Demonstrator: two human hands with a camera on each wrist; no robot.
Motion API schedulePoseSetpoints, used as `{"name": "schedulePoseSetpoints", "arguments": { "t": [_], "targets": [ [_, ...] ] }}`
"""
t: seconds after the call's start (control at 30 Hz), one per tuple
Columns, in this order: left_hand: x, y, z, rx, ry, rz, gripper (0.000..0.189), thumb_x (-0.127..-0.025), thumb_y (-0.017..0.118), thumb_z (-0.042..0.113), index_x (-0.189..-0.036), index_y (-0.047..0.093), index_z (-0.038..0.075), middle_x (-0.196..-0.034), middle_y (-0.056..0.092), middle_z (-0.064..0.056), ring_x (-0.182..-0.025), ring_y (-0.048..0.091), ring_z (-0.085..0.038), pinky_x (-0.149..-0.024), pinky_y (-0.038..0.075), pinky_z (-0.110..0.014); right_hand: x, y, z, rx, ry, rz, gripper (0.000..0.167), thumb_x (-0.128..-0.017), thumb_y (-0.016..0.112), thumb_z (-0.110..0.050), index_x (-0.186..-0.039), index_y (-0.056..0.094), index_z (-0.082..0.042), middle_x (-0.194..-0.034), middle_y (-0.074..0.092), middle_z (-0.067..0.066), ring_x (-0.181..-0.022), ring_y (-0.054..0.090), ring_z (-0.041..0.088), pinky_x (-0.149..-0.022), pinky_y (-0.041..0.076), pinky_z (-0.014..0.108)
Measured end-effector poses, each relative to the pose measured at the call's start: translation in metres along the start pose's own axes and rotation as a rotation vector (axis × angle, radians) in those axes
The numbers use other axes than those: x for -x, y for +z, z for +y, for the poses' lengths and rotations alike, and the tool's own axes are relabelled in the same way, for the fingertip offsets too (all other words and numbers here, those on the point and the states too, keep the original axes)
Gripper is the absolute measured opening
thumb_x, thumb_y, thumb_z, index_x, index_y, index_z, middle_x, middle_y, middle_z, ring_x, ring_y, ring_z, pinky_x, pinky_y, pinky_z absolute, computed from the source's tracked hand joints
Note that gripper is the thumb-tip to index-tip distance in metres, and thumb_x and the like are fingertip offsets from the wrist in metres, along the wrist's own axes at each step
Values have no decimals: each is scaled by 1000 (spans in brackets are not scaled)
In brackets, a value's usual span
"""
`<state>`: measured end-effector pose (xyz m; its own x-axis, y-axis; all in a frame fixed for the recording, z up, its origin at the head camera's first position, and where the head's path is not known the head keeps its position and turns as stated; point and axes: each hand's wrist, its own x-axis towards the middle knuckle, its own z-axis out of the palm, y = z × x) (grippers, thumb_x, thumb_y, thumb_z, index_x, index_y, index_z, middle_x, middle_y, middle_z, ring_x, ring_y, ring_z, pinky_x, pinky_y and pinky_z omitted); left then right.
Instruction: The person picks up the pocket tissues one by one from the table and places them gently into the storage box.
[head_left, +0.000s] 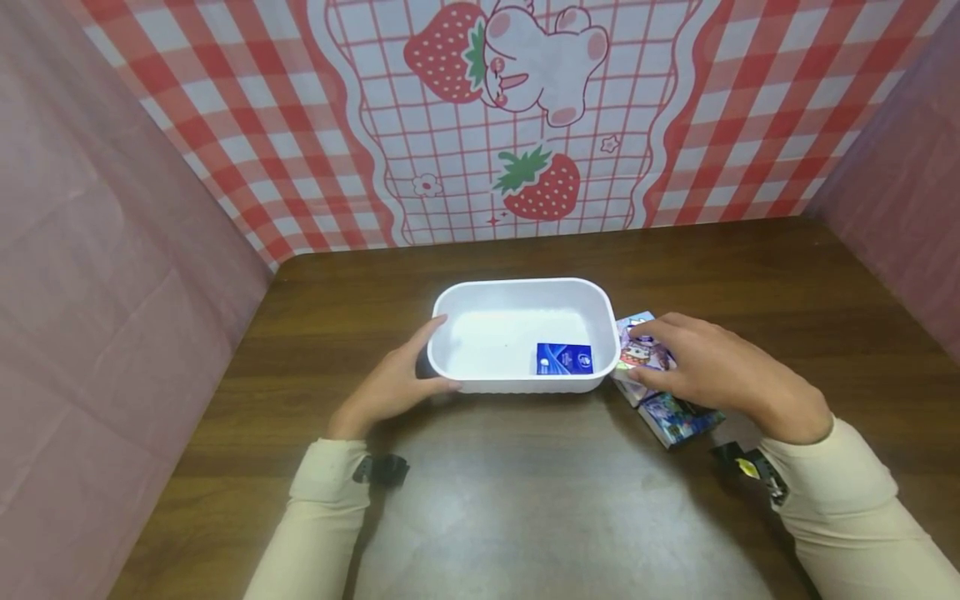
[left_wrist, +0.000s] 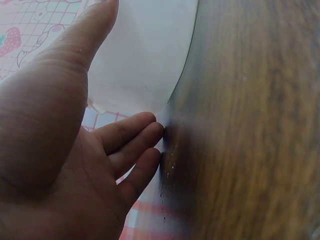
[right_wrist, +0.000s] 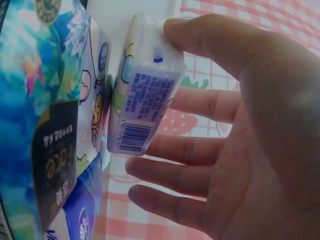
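My left hand (head_left: 393, 375) is at the left end of a white plastic basin (head_left: 487, 386), its thumb by the near rim and index finger by the left rim. In the left wrist view, the other fingers (left_wrist: 142, 135) extend loosely beside the basin wall (left_wrist: 145, 55). A blue tissue pack (head_left: 565, 358) lies inside, at the front right. My right hand (head_left: 708, 367) pinches a cartoon-print tissue pack (right_wrist: 147, 95) between thumb and fingers, right of the basin. Below it are another cartoon pack (right_wrist: 87, 100) and a blue-green tissue pack (right_wrist: 60, 75).
That blue-green pack (head_left: 678, 417) lies nearest my right wrist. Another blue pack (right_wrist: 85, 205) shows low in the right wrist view, hidden from the head view by my right hand. A brown wooden table (head_left: 525, 483) meets a red-and-white printed backdrop (head_left: 487, 200); pink cloth hangs on both sides.
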<state>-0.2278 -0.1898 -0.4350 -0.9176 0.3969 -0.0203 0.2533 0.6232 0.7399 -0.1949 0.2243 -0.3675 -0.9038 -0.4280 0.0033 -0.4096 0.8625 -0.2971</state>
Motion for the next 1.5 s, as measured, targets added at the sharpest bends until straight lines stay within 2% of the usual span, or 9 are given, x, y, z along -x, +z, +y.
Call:
{"name": "schedulePoseSetpoints", "arguments": {
  "t": [0.23, 0.57, 0.8, 1.2, 1.5],
  "targets": [
    [0, 0, 0, 1, -3, 3, 102, -78, 76, 64, -159, 20, 40, -162, 27, 8, -148, 26, -20, -114, 28, -58, 1, -2, 2, -13, 38, -33, 67, -88, 72, -53, -134, 61, -6, -129, 58, 24, -104, 62, 34, -86, 54, 61],
    [0, -1, 1, 4, -8, 4, 101, -78, 76, 64, -159, 20, 41, -162, 27, 10, -148, 26, -18, -115, 27, -57, 3, -6, 4, -8, 25, -26, 66, -88, 72, -54, -132, 62, -6, -126, 61, 22, -99, 62, 31, -82, 56, 58],
    [-1, -1, 2, -2, -7, 7, 102, -78, 77, 64, -159, 21, 39, -162, 28, 9, -148, 27, -18, -115, 28, -57, 4, -9, 4, -1, 43, -35, 69, -88, 69, -60, -133, 62, -8, -129, 60, 22, -103, 62, 34, -82, 56, 59],
    [0, 0, 1, 11, -7, 1, 102, -78, 77, 63, -160, 21, 39, -162, 28, 9, -148, 26, -18, -115, 27, -58, 4, -9, 4, 7, 31, 3, 68, -88, 68, -60, -130, 63, -6, -126, 61, 21, -102, 61, 33, -84, 54, 60],
    [0, 0, 1, 11, 1, 1, 101, -78, 77, 62, -159, 21, 39, -162, 28, 9, -148, 27, -18, -114, 28, -58, 4, -10, 4, 6, 50, 11, 70, -89, 66, -62, -132, 62, -6, -129, 59, 22, -108, 60, 37, -87, 52, 63]
  ]
}}
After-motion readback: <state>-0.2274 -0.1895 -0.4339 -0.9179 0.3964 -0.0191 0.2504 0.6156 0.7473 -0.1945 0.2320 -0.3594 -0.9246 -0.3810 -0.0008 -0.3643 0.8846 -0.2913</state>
